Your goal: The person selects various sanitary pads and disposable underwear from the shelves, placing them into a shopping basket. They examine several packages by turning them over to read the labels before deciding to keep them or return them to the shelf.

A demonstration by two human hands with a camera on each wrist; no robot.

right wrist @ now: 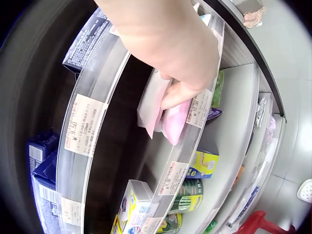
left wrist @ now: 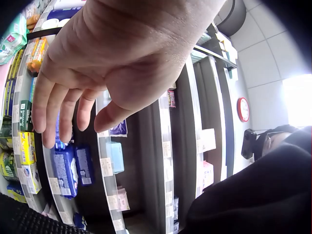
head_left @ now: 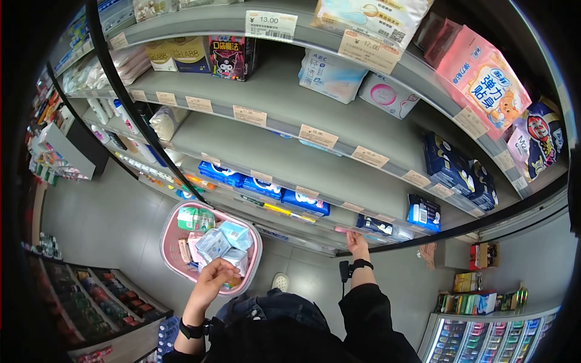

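Note:
My right hand (head_left: 358,243) reaches into a lower shelf at the right end of the rack. In the right wrist view its thumb and fingers pinch a soft pink pack (right wrist: 176,122) lying just behind the price strip; a pale pack (right wrist: 150,105) leans right beside it. Part of the pink pack is hidden under the hand. My left hand (head_left: 216,283) hangs over the near edge of a pink basket (head_left: 257,257), its fingers loosely extended and holding nothing. Inside the basket lie a green pack (head_left: 195,219), light blue packs (head_left: 235,235) and several other packets.
Blue packs (head_left: 263,186) line a lower shelf, with a dark blue pack (head_left: 374,225) near my right hand. Price labels (head_left: 319,135) run along the shelf edges. A dark rack (head_left: 91,302) stands at the lower left, a lit display case (head_left: 484,339) at the lower right.

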